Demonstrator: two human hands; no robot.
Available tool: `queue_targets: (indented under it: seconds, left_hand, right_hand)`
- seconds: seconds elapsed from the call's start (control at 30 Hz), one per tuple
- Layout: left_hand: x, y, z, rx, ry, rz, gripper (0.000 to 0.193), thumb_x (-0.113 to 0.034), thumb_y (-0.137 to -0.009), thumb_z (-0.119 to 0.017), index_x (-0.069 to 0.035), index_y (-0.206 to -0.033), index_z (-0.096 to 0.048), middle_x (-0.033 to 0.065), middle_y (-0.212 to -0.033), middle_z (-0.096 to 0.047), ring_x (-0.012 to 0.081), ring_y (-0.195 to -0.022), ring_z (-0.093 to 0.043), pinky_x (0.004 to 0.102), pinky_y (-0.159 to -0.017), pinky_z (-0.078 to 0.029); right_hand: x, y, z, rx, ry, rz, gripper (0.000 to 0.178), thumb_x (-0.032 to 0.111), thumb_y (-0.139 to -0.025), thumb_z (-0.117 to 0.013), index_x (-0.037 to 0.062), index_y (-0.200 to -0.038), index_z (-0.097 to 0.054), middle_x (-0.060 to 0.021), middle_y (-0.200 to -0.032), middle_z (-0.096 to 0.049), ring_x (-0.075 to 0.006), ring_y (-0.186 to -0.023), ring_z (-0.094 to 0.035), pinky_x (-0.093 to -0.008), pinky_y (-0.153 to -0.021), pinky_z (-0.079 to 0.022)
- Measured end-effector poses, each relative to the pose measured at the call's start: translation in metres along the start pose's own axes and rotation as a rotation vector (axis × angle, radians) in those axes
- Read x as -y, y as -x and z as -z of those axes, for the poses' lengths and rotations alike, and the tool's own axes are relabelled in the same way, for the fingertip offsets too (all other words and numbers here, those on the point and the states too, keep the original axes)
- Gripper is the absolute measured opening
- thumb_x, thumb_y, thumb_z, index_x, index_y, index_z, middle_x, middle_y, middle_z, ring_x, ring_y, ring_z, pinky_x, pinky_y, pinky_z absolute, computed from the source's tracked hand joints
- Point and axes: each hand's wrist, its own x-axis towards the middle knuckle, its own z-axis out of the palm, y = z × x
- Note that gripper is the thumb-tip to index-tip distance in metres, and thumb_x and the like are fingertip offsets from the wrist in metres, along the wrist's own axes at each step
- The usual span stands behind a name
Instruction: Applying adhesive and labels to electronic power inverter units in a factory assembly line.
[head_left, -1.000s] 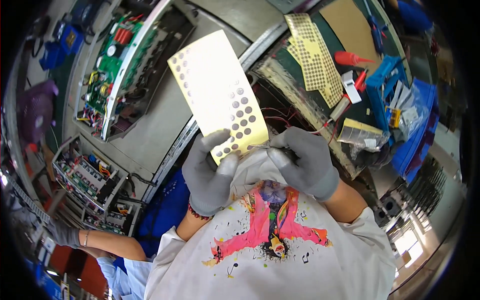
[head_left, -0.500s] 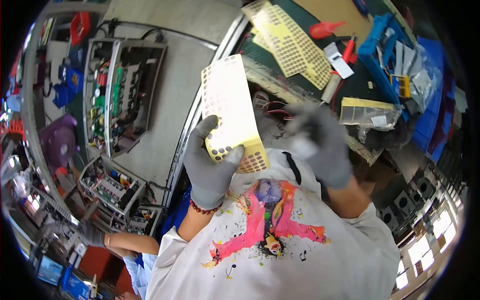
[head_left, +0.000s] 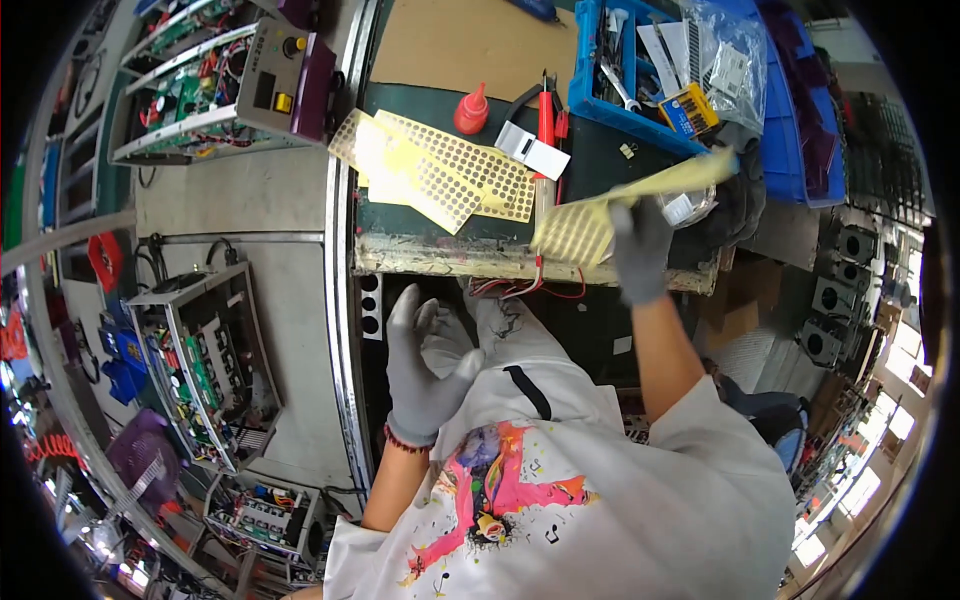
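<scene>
My right hand [head_left: 643, 252], in a grey glove, grips a yellow sticker sheet [head_left: 580, 232] over the bench's near edge. The sheet is bent and blurred, its far end reaching toward the right. My left hand [head_left: 428, 378], gloved in grey too, is held above my lap with its fingers apart and nothing in it. Beyond it, several yellow sheets of round dark dots [head_left: 450, 165] lie overlapping on the green bench top. A red squeeze bottle [head_left: 471, 112] stands behind these sheets, near a small white hinged case [head_left: 532, 150] and a red-handled tool [head_left: 546, 115].
At the back right, a blue tray [head_left: 655, 120] holds tools and a yellow packet [head_left: 688, 110]. Blue bins [head_left: 800, 120] stand beyond it. Brown cardboard [head_left: 470, 45] covers the bench's rear. To the left, open-framed electronic units [head_left: 205, 365] stand on a grey surface beside a metal rail [head_left: 340, 250].
The sticker sheet has passed from my left hand to my right hand, which has moved out over the bench. My left hand has let go and opened. The view has shifted.
</scene>
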Motion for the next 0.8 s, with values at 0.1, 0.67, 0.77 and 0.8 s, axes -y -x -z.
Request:
queue_targets:
  seconds: [0.1,0.67,0.77,0.8]
  left_hand:
    - [0.022,-0.013,-0.012,0.085,-0.146,0.031,0.073,-0.015,-0.073,-0.078,0.003,-0.134,-0.04,0.0183,-0.129,-0.048,0.0267,-0.108,-0.057,0.035,-0.093,-0.047]
    - [0.043,0.015,0.031,-0.046,-0.326,0.223,0.053,-0.025,-0.078,-0.071,-0.003,-0.122,-0.054,0.0175,-0.111,-0.06,0.0307,-0.099,-0.061,0.037,-0.086,-0.05]
    - [0.05,0.049,0.054,-0.165,-0.345,0.363,0.054,-0.026,-0.078,-0.071,-0.002,-0.123,-0.054,0.0167,-0.108,-0.06,0.0297,-0.097,-0.062,0.0358,-0.087,-0.049]
    - [0.045,0.058,0.065,-0.21,-0.253,0.425,0.054,-0.026,-0.079,-0.071,-0.002,-0.124,-0.054,0.0161,-0.109,-0.061,0.0292,-0.1,-0.062,0.0356,-0.089,-0.049]
  right_hand:
    - [-0.102,-0.036,-0.006,0.167,0.071,-0.336,0.03,0.025,-0.086,-0.062,-0.0029,-0.096,-0.065,-0.0195,-0.084,-0.067,-0.0335,-0.076,-0.065,-0.039,-0.072,-0.05]
    - [-0.097,-0.027,-0.077,-0.034,0.131,0.183,0.053,0.027,-0.085,-0.067,-0.004,-0.125,-0.05,-0.0232,-0.125,-0.052,-0.0362,-0.119,-0.048,-0.042,-0.103,-0.038]
    - [-0.008,-0.061,-0.122,0.031,0.352,0.28,0.058,0.033,-0.079,-0.073,-0.0055,-0.119,-0.054,-0.0246,-0.12,-0.059,-0.039,-0.112,-0.055,-0.042,-0.095,-0.044]
    - [0.01,-0.07,-0.14,0.071,0.447,0.277,0.06,0.034,-0.078,-0.074,-0.0037,-0.12,-0.054,-0.0236,-0.118,-0.06,-0.0391,-0.111,-0.056,-0.043,-0.094,-0.044]
